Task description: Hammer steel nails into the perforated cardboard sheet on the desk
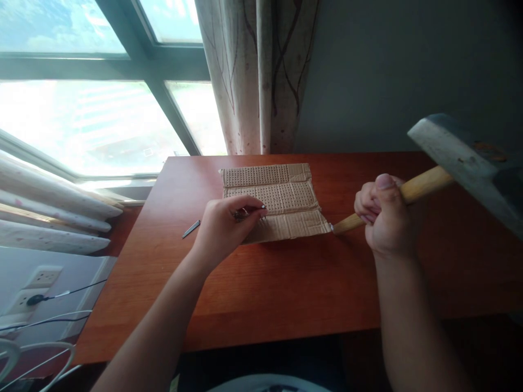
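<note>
A creased piece of cardboard (281, 223) lies on the wooden table, its far and middle panels covered in rows of small holes. Over its near left part, my left hand (229, 220) pinches a nail (263, 207) between thumb and forefinger; the dark head shows above the fingertips. Behind those fingers, a few more thin metal pieces show in part. My right hand (384, 212) is wrapped round the wooden handle of a hammer (425, 184), raised to the right of the cardboard with its metal head up at the far right. Several loose nails (190, 229) lie left of my left hand.
The reddish-brown table (286, 294) reaches from the window side to the dark wall. Curtains (245, 81) hang behind it and at the left. A wall socket (43, 277) with a plug and cables sits low at the left.
</note>
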Demonstrator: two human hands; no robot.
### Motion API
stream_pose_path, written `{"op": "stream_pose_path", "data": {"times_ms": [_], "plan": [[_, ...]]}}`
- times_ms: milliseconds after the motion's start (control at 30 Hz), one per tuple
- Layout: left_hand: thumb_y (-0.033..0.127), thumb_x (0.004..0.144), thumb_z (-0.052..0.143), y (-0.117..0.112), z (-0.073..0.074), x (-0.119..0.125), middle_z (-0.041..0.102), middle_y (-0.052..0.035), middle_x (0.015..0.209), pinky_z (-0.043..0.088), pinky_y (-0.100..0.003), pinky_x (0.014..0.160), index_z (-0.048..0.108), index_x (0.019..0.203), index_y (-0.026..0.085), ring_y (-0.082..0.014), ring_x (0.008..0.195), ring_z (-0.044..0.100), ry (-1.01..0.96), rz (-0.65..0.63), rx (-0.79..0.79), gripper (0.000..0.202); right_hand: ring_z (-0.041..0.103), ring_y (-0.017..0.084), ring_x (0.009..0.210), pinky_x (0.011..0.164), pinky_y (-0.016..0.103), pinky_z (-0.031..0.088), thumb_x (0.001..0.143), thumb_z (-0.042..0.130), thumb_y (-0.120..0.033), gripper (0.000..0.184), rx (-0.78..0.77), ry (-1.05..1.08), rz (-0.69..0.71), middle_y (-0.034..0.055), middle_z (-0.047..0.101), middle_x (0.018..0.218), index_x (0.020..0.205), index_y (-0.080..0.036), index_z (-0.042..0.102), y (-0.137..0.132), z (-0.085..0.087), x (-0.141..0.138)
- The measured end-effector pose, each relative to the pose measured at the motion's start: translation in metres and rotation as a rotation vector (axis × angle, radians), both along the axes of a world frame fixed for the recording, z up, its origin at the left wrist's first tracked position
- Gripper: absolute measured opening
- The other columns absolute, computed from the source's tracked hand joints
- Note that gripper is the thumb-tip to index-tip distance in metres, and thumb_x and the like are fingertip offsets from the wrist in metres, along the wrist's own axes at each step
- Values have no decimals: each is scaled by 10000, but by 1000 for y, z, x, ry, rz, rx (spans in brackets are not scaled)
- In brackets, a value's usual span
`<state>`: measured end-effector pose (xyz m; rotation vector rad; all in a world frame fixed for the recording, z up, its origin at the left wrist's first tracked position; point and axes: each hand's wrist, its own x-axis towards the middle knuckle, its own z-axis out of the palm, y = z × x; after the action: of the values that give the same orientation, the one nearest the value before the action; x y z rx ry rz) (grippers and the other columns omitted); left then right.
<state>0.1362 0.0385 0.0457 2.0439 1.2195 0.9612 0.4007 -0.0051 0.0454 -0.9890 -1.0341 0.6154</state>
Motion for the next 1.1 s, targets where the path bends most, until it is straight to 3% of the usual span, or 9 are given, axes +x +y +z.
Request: {"op": "stream_pose_path", "data": {"times_ms": [1100], "plan": [[242, 833, 699, 0, -3, -1, 756, 4, 759, 494, -220, 614, 752, 835, 184, -131, 658, 658, 14, 13, 38, 79, 250, 55, 362, 361, 261, 133, 911, 652, -410, 523, -4, -30, -1, -80, 264, 468, 528, -216, 353, 0, 2, -3]]}}
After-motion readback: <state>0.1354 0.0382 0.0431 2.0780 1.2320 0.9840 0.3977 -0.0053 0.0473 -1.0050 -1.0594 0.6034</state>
